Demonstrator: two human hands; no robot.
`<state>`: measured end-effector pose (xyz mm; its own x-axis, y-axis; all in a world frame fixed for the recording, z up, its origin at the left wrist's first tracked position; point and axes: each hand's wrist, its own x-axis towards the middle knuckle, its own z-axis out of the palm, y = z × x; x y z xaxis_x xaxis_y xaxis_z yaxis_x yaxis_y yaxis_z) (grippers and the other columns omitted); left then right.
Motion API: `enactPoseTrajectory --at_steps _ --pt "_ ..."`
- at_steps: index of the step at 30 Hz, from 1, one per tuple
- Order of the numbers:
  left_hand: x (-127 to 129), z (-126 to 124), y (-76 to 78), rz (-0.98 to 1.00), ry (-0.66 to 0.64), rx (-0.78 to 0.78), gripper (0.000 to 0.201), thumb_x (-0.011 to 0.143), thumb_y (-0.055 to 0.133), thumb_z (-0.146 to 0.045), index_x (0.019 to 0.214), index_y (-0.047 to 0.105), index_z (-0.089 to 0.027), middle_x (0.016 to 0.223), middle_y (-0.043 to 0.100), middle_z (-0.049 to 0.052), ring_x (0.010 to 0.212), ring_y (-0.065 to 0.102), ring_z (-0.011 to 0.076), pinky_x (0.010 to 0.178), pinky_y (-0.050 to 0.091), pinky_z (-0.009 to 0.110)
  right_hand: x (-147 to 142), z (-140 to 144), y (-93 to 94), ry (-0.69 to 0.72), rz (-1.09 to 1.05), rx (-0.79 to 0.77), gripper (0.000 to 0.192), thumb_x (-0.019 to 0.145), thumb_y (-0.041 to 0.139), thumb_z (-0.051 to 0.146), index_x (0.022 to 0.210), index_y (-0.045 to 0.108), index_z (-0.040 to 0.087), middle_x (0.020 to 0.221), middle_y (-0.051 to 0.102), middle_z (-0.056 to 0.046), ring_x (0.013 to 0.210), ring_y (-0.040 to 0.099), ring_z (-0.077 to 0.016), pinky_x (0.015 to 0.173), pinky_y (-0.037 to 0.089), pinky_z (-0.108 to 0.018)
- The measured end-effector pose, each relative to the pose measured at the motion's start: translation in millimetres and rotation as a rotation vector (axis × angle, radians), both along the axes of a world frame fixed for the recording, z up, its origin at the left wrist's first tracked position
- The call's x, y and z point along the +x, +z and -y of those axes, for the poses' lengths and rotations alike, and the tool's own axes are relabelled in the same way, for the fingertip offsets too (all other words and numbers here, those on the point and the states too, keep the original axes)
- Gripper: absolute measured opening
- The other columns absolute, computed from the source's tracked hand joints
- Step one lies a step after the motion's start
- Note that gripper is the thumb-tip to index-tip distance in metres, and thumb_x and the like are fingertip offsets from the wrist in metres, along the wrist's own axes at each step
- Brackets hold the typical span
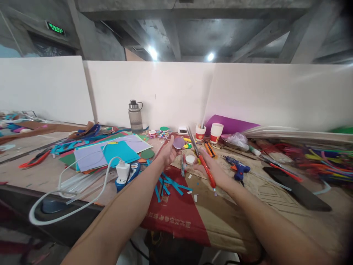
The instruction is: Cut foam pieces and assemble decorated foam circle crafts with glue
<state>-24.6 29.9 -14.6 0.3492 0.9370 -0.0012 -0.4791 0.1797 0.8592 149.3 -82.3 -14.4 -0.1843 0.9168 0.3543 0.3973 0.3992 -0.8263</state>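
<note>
My left hand (167, 154) holds a small purple disc (179, 143) between thumb and fingers, its flat face toward me. In my right hand (211, 165) is a pair of scissors (205, 168) with red handles, the blades pointing up and away. A white round piece (190, 159) lies between my hands, and small yellow and green pieces are just beyond it. Below my left hand, blue strips (172, 186) are scattered over the red and brown cardboard (182, 209), along with small white scraps.
Coloured paper sheets (121, 151), a power strip (127, 175) with a white cable and a water bottle (135, 117) stand to the left. Paper cups (216, 132), a blue glue gun (238, 169) and a dark flat slab (299, 189) are to the right. White boards (154, 92) rise behind.
</note>
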Motion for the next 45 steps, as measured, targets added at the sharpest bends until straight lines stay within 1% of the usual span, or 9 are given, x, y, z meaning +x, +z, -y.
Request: enactPoseTrajectory --at_steps 4,8,11,18,22,25,29,37,45 --pt "4.0 -1.3 -4.3 -0.043 0.023 -0.079 0.054 0.099 0.028 -0.05 0.098 0.067 -0.013 0.078 0.071 0.01 0.058 0.061 0.0134 0.046 0.042 0.021 0.9 5.4 2.2 0.04 -0.035 -0.147 0.035 0.082 0.062 0.05 0.103 0.06 0.022 0.064 0.057 0.003 0.057 0.059 -0.0156 0.058 0.05 -0.029" --pt "4.4 0.2 -6.3 -0.049 0.055 -0.09 0.054 0.095 0.035 -0.056 0.092 0.066 -0.013 0.075 0.069 0.009 0.055 0.059 0.0131 0.044 0.042 0.021 -1.5 14.3 8.2 0.044 -0.09 -0.199 0.034 0.086 0.057 0.052 0.079 0.055 0.019 0.064 0.062 0.0 0.054 0.06 -0.0137 0.052 0.048 -0.025" --pt "2.7 3.8 -4.1 -0.039 0.052 -0.074 0.054 0.09 0.042 -0.062 0.092 0.065 -0.014 0.076 0.069 0.009 0.052 0.057 0.0115 0.042 0.04 0.02 -2.7 20.8 13.4 0.045 -0.084 -0.237 0.036 0.085 0.058 0.052 0.071 0.05 0.02 0.059 0.06 0.001 0.048 0.058 -0.0123 0.046 0.045 -0.023" --pt "5.3 11.9 8.0 0.056 -0.033 -0.084 0.056 0.097 0.029 -0.057 0.09 0.064 -0.013 0.07 0.066 0.008 0.049 0.058 0.013 0.041 0.041 0.021 -5.9 27.2 18.6 0.032 -0.189 -0.355 0.032 0.084 0.059 0.05 0.071 0.048 0.022 0.053 0.055 0.004 0.037 0.051 -0.011 0.035 0.04 -0.022" --pt "10.3 14.1 11.1 0.093 -0.02 -0.087 0.053 0.098 0.028 -0.053 0.093 0.063 -0.013 0.07 0.067 0.008 0.052 0.061 0.0139 0.042 0.042 0.021 -5.3 26.9 18.3 0.044 -0.211 -0.402 0.033 0.084 0.058 0.051 0.071 0.05 0.022 0.051 0.053 0.004 0.036 0.05 -0.0111 0.034 0.04 -0.022" --pt "11.5 14.8 11.2 0.079 0.005 -0.088 0.053 0.098 0.029 -0.053 0.102 0.064 -0.013 0.074 0.069 0.009 0.056 0.064 0.0152 0.043 0.044 0.021 -4.8 27.4 20.6 0.04 -0.189 -0.418 0.042 0.084 0.057 0.057 0.063 0.048 0.021 0.046 0.052 0.003 0.036 0.05 -0.0119 0.035 0.04 -0.023" --pt "9.1 13.3 8.6 0.082 -0.029 -0.075 0.05 0.095 0.037 -0.055 0.105 0.065 -0.015 0.078 0.07 0.009 0.057 0.066 0.0174 0.044 0.044 0.023 -4.9 28.5 22.9 0.013 -0.149 -0.424 0.049 0.084 0.055 0.06 0.057 0.047 0.021 0.041 0.05 0.001 0.035 0.049 -0.0122 0.035 0.04 -0.023" --pt "7.3 6.4 1.5 0.117 -0.048 0.001 0.032 0.094 0.047 -0.042 0.102 0.066 -0.017 0.083 0.072 0.007 0.063 0.066 0.0167 0.05 0.045 0.023 -3.5 24.8 14.5 0.049 -0.208 -0.439 0.039 0.087 0.054 0.054 0.067 0.047 0.021 0.049 0.054 0.004 0.036 0.051 -0.0118 0.035 0.04 -0.023" --pt "8.4 14.3 7.6 0.052 -0.089 0.124 0.04 0.097 0.034 -0.034 0.117 0.064 -0.016 0.095 0.074 0.011 0.074 0.068 0.0202 0.048 0.041 0.024 -4.5 25.3 14.2 0.048 -0.182 -0.443 0.038 0.088 0.053 0.054 0.07 0.048 0.021 0.049 0.053 0.005 0.036 0.05 -0.0103 0.034 0.037 -0.02"
